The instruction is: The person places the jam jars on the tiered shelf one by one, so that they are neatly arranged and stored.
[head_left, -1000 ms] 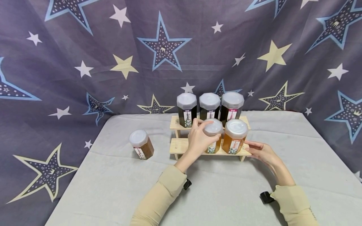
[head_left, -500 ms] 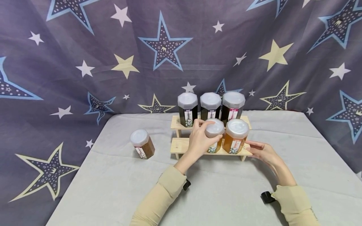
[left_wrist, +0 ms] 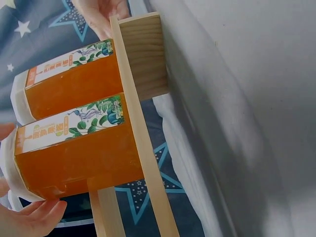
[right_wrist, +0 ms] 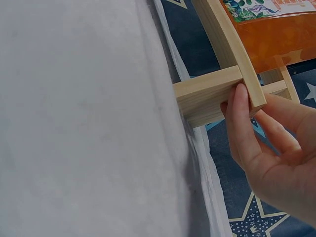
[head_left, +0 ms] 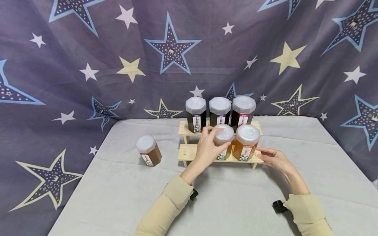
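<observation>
My left hand (head_left: 205, 146) holds an amber honey jar (head_left: 223, 141) by its whitish lid, thumb and fingers around the lid's sides. The jar stands upright on the lower step of a two-step wooden shelf (head_left: 187, 151). In the left wrist view its base meets the board, and part of the hand is cut off. Just right of it, touching or nearly so, stands a second amber jar (head_left: 245, 144). At the right end of the lower step, my right hand (head_left: 276, 161) grips the board; the right wrist view shows fingers (right_wrist: 240, 106) against its underside.
Three dark jars (head_left: 196, 114) with whitish lids line the upper step. A brown jar (head_left: 149, 150) stands apart on the grey cloth-covered table (head_left: 118, 196), left of the shelf. Behind everything hangs a star-patterned curtain (head_left: 206, 65).
My left wrist and sleeve have shifted very slightly to the left. Both hands keep their holds, and the jars and shelf look unmoved apart from a small shift of the whole view.
</observation>
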`<state>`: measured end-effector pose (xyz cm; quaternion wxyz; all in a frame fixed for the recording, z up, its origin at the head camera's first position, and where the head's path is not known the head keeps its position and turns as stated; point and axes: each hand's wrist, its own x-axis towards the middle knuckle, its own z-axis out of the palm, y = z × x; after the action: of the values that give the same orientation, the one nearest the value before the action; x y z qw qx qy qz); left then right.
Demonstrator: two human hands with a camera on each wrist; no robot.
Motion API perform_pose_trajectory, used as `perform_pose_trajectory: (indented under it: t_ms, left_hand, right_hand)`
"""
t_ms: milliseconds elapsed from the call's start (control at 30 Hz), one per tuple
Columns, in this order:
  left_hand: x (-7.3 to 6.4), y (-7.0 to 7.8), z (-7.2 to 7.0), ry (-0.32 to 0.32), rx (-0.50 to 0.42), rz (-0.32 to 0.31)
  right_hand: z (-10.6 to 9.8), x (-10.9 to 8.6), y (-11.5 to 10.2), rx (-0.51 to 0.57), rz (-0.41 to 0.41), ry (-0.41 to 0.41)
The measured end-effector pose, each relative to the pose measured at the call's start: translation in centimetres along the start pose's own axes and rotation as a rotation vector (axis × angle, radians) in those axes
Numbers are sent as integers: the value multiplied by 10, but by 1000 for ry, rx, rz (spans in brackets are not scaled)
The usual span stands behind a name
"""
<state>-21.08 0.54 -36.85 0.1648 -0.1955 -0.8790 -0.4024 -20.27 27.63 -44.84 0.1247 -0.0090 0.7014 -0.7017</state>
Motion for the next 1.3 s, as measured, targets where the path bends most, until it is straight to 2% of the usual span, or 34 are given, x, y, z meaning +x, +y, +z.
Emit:
perform_pose_trajectory:
  t_ms: [300,533,867,1067,1300]
  left_hand:
    - [-5,-2,-5,17,-24,6]
    - [-11,-7,-10,47,-41,39]
    - [-21,-15,-23,12,-83,46]
    - [-27,-23,-33,-18,-50,37]
    - [-34,-35,-44,-9,25,61]
  right_hand:
    - [0,1,1,-9,-2,-1]
    - [-1,1,1,-39,-2,6]
    - [-1,-1,0,-34,-2,8]
    - [0,0,0,-23,-6,0]
    - [0,0,1,-46,5,19]
